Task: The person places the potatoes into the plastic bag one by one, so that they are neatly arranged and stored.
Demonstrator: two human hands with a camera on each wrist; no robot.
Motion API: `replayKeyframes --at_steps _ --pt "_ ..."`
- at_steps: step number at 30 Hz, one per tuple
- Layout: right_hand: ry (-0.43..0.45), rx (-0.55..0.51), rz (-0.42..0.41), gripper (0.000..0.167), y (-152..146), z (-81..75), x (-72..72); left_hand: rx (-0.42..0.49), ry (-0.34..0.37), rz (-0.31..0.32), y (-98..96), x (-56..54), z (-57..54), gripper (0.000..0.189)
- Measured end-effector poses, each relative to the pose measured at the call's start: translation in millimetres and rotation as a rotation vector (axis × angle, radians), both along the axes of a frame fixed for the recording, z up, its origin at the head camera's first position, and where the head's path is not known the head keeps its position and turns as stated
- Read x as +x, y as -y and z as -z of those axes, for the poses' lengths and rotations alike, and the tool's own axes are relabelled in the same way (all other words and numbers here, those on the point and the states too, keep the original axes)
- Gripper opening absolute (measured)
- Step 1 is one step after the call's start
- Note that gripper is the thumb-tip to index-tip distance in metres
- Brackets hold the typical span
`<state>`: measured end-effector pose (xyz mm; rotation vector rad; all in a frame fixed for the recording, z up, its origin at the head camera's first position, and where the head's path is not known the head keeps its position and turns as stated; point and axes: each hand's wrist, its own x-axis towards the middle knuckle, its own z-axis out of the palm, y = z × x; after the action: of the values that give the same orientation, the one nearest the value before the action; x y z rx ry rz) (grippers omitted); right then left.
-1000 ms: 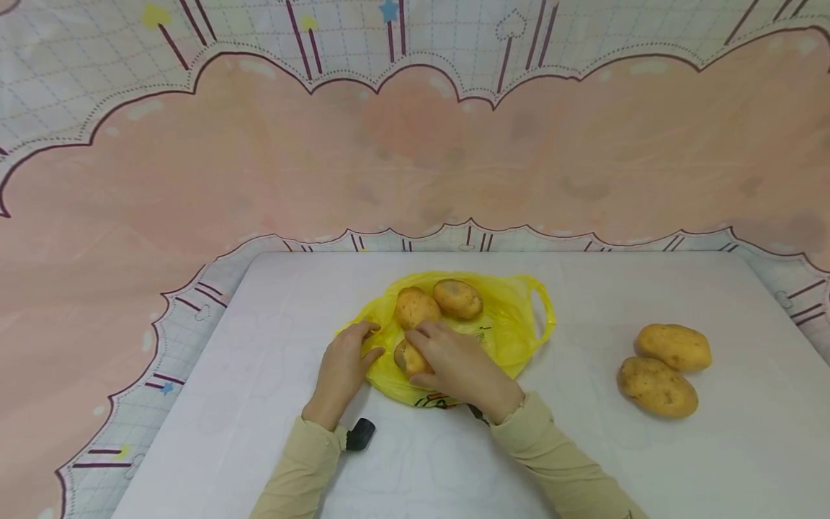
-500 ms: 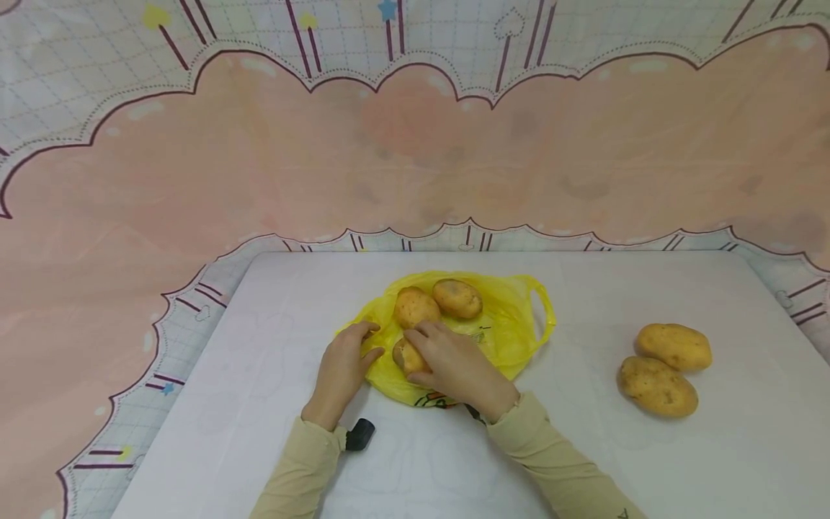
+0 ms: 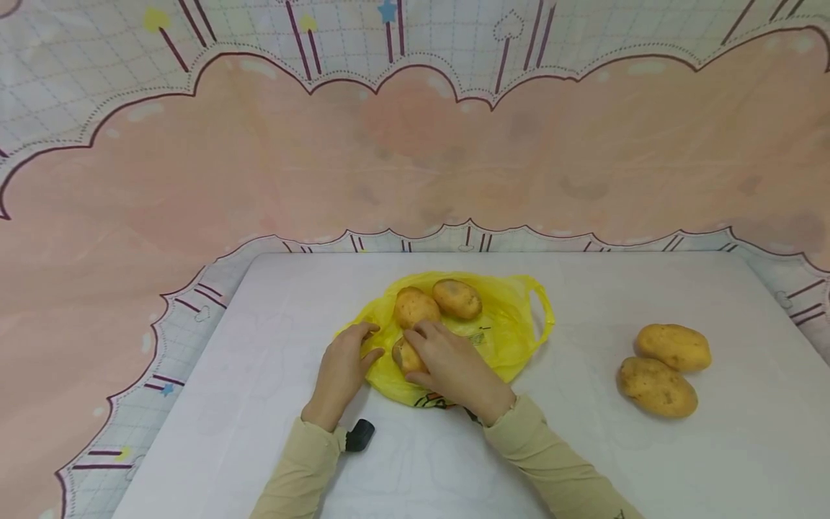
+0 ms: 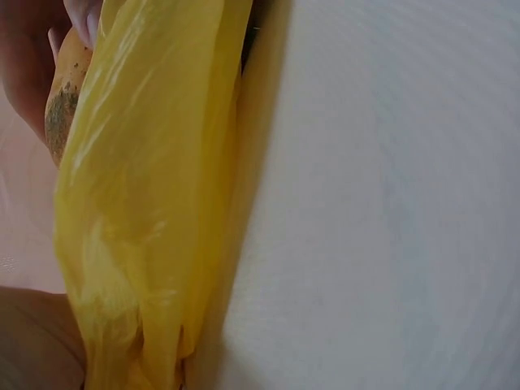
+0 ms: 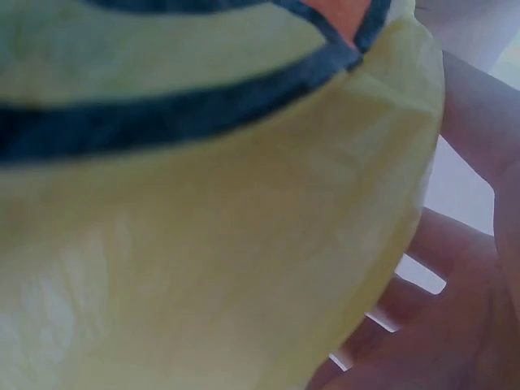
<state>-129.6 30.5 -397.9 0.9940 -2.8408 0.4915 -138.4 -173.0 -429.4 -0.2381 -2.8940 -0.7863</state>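
Observation:
A yellow plastic bag [image 3: 509, 349] lies spread on the white table, its loop handle pointing right. At its left edge my left hand [image 3: 338, 371] grips the film between fingers and thumb. My right hand [image 3: 457, 364] curls over a potato [image 3: 405, 358] on the near left part of the bag, covering much of it. Two more potatoes, one rounder [image 3: 416, 307] and one oval [image 3: 457, 298], sit behind it within the bag's outline. In the left wrist view the bag [image 4: 146, 203] hides most of a potato with a dark patch [image 4: 61, 118]. Bag film [image 5: 244, 236] fills much of the right wrist view.
Two loose potatoes, one farther back [image 3: 674, 347] and one nearer [image 3: 658, 387], lie touching on the right side of the table [image 3: 570, 447]. A black device [image 3: 359, 435] is at my left cuff. A patterned cloth [image 3: 493, 166] rises behind the table.
My right wrist and forearm have shifted very slightly left. Both hands keep their places at the bag, and the potatoes look the same.

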Motion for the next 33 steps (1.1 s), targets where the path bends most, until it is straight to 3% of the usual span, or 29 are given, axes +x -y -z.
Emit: replayKeyframes --at_steps 19,33 --pt "-0.073 0.018 0.008 0.062 -0.3 -0.5 0.1 -0.013 0.006 0.001 -0.6 0.6 -3.3 0.037" --pt "-0.005 -0.011 -0.010 0.058 -11.9 -12.2 2.1 -0.002 0.004 0.002 0.4 -1.0 -0.8 0.036"
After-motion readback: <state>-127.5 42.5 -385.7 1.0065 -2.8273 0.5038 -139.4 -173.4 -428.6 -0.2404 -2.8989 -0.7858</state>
